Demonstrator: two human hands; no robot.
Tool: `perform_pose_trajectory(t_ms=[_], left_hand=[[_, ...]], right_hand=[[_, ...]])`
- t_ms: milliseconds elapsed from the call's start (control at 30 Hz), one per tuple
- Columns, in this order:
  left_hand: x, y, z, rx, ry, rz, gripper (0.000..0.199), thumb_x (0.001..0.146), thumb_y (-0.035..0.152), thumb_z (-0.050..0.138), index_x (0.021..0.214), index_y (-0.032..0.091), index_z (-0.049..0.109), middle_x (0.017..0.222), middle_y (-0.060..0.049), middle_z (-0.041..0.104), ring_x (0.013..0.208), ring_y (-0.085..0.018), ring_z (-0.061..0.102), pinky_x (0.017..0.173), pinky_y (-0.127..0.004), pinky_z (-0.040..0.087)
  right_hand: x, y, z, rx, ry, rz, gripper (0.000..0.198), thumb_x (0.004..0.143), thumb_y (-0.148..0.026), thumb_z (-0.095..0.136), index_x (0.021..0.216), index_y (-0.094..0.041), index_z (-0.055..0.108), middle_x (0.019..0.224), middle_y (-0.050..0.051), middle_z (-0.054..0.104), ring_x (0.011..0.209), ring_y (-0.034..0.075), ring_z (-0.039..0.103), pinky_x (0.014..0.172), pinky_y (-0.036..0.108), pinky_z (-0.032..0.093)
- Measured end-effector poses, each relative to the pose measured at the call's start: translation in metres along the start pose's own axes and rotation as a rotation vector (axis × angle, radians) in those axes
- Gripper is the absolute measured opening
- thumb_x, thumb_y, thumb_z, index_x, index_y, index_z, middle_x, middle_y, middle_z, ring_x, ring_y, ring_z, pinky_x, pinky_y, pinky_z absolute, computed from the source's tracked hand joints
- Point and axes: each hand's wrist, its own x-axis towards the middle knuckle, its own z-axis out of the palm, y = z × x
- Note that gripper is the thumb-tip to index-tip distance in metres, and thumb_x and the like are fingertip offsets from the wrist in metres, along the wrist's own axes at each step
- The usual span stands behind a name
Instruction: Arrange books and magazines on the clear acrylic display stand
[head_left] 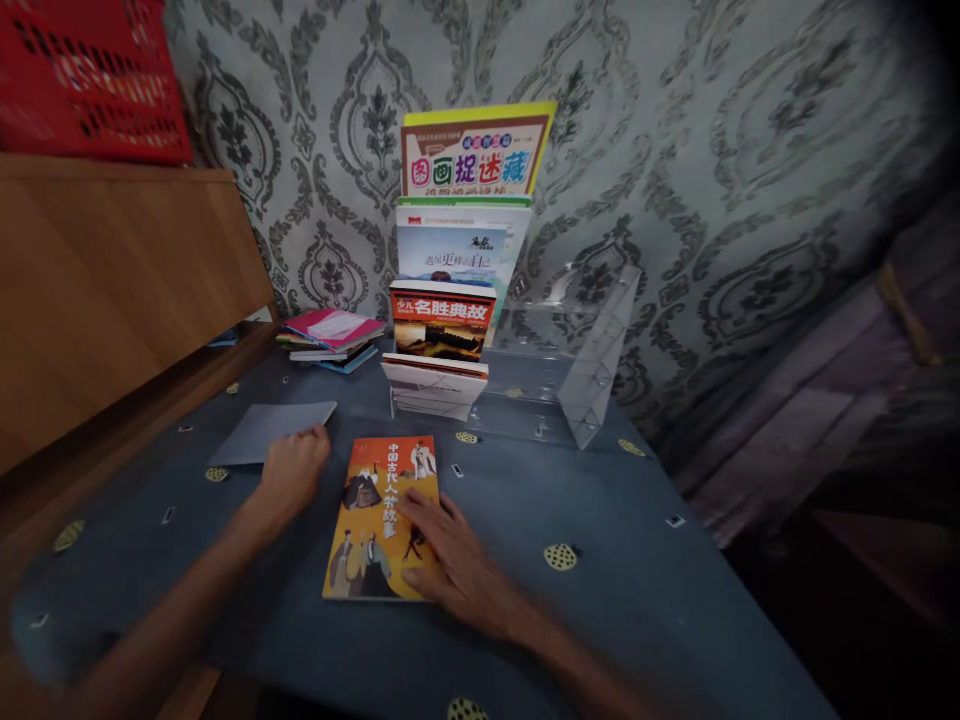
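Note:
An orange-yellow book [367,520] with drawn figures on its cover lies flat on the table near the front. My right hand [442,550] rests on its right side, fingers stretched over the cover. To the left, my left hand [296,465] has its fingers closed at the right edge of a thin pale blue-grey book [270,430], which lies on the cloth. Behind them stands a clear acrylic rack [592,370]. Its left column holds several books in tiers, among them a red and black one [441,325], a blue one [450,252] and a tall yellow-edged one [476,150].
A stack of books [334,335] with a pink one on top sits at the back left. The table [510,620] has a dark blue cloth with pineapple prints. A wooden cabinet [127,290] borders the left, carrying a red basket [90,85]. A curtain [795,370] hangs at right.

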Motion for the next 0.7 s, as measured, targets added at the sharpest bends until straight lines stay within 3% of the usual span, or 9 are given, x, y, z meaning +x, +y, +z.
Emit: perform_pose_trajectory(t_ms=[67,133,200,233,300,433,533,700], left_hand=[[-0.023,0.035,-0.014,0.076,-0.005,0.02,0.041,0.089,0.002,0.039,0.122,0.007,0.063,0.093,-0.022,0.071,0.085,-0.035,0.072,0.069,-0.043,0.055],[-0.05,0.071,-0.026,0.007,0.029,0.132,0.041,0.093,0.008,0.041,0.128,0.013,0.06,0.092,-0.019,0.072,0.085,-0.033,0.071,0.069,-0.041,0.056],[-0.075,0.101,-0.029,-0.144,0.058,0.362,0.034,0.099,0.024,0.043,0.127,0.017,0.061,0.088,-0.014,0.074,0.082,-0.031,0.071,0.069,-0.042,0.057],[-0.085,0.111,-0.026,-0.243,0.058,0.488,0.034,0.1,0.033,0.045,0.128,0.019,0.06,0.095,-0.013,0.075,0.088,-0.029,0.071,0.076,-0.042,0.058],[-0.096,0.123,-0.013,-0.358,0.067,0.604,0.037,0.102,0.038,0.041,0.131,0.022,0.057,0.112,-0.011,0.074,0.102,-0.026,0.07,0.092,-0.043,0.056],[-0.079,0.114,0.029,-0.282,0.08,0.579,0.046,0.103,0.024,0.028,0.145,0.016,0.045,0.149,-0.017,0.053,0.14,-0.027,0.048,0.115,-0.052,0.037],[-0.053,0.095,0.05,-0.264,0.075,0.517,0.05,0.104,0.032,0.029,0.15,0.015,0.04,0.156,-0.017,0.044,0.145,-0.027,0.04,0.118,-0.053,0.033],[-0.026,0.059,0.061,-0.287,0.013,0.369,0.054,0.104,0.039,0.03,0.153,0.019,0.038,0.157,-0.014,0.043,0.147,-0.025,0.037,0.119,-0.055,0.031]], right_hand=[[0.0,0.004,0.002,0.158,0.099,0.031,0.072,0.1,-0.063,0.037,0.159,-0.023,0.025,0.156,0.014,0.045,0.146,0.025,0.039,0.122,0.054,0.024],[0.0,0.006,0.004,0.328,0.2,0.095,0.071,0.101,-0.063,0.031,0.159,-0.024,0.021,0.154,0.013,0.047,0.142,0.023,0.045,0.12,0.049,0.032],[0.001,0.008,0.004,0.414,0.331,0.184,0.068,0.101,-0.064,0.028,0.156,-0.024,0.028,0.155,0.011,0.047,0.143,0.021,0.044,0.119,0.045,0.035],[0.001,0.01,0.003,0.415,0.393,0.225,0.066,0.101,-0.065,0.028,0.153,-0.024,0.034,0.155,0.01,0.047,0.144,0.021,0.042,0.119,0.044,0.034],[0.001,0.014,0.004,0.375,0.471,0.28,0.062,0.1,-0.064,0.032,0.146,-0.023,0.044,0.152,0.009,0.049,0.143,0.023,0.043,0.12,0.044,0.033],[0.002,0.025,0.007,0.302,0.478,0.27,0.056,0.098,-0.055,0.042,0.144,-0.022,0.05,0.147,0.01,0.056,0.137,0.026,0.049,0.117,0.046,0.037],[0.002,0.03,0.01,0.261,0.48,0.247,0.054,0.099,-0.047,0.041,0.147,-0.024,0.048,0.149,0.009,0.055,0.139,0.025,0.048,0.117,0.048,0.036],[0.0,0.03,0.01,0.247,0.47,0.247,0.052,0.1,-0.043,0.04,0.148,-0.025,0.047,0.149,0.007,0.054,0.14,0.025,0.047,0.117,0.047,0.036]])
